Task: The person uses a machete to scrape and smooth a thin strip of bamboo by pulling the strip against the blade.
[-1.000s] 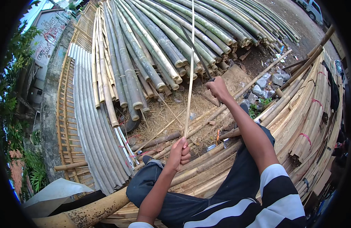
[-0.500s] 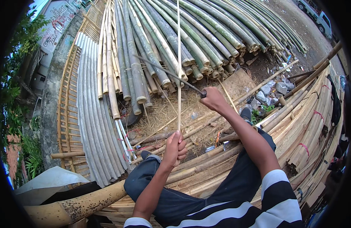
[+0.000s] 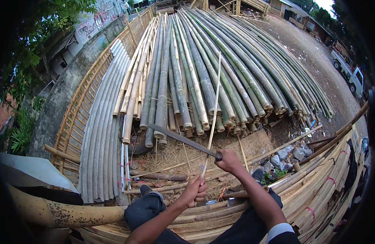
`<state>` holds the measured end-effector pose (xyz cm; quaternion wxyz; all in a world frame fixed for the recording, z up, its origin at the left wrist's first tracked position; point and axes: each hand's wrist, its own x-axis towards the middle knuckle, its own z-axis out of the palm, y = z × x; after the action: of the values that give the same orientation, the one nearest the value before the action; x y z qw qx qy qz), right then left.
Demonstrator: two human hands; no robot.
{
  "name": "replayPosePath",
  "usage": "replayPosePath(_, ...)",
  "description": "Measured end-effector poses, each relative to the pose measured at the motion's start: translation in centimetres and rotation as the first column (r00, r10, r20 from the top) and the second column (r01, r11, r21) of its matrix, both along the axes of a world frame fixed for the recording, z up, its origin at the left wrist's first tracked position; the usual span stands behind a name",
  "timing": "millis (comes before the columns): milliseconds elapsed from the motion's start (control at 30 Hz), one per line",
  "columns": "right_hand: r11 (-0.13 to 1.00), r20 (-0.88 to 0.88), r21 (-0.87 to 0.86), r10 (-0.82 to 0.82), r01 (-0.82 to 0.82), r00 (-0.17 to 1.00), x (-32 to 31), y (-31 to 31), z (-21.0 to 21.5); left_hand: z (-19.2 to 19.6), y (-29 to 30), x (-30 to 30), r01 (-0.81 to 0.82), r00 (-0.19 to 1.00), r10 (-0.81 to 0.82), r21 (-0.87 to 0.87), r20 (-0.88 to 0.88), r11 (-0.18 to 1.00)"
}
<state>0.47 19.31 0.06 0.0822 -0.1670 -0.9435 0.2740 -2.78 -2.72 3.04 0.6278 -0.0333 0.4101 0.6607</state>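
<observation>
Both hands clenched: left hand [image 3: 194, 190] low, right hand [image 3: 229, 160] raised.

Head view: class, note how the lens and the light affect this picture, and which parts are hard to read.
Head view: fisheye bends the bamboo poles outward toward the rim; a black vignette cuts the corners; light is soft and even, without hard shadows; the left hand, the thin strip, the right hand and its long blade look sharp; the truck near the edge is small and squeezed.
</observation>
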Motion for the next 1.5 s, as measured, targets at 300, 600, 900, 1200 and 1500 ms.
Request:
replayPosePath(300, 0.409, 0.077, -0.781, -0.687, 0.472, 0.723, 4.2, 11.3, -4.4, -3.6, -0.9, -1.2, -0.065, 0.954, 0.032, -0.101, -0.298, 0.993)
replayPosePath(600, 0.388, -0.232, -0.920, -0.434, -0.052, 0.870, -1.3, 2.8, 2.2, -3.0, 0.6, 0.4, -0.019, 0.815, -0.030, -0.079, -0.579, 0.997)
replayPosePath(900, 0.504, -0.188, -0.863, -0.370, 0.026, 0.910, -0.5, 2.0, 4.9, -5.0, 1.7, 0.5, -0.067, 0.995, 0.072, 0.075, -0.068, 0.995)
replayPosePath(1200, 0.862, 0.032, -0.451, -0.243, 0.231, 0.969, -0.4, 0.4, 1.4, -2.7, 2.5, -2.7, -0.182, 0.949, 0.199, 0.091, -0.245, 0.979)
replayPosePath(1500, 0.995, 0.003, -0.087, -0.047, 0.047, 0.999, -1.6, 0.1, 0.3, -2.1, -0.6, 0.8, -0.150, 0.914, 0.102, -0.093, -0.393, 0.984)
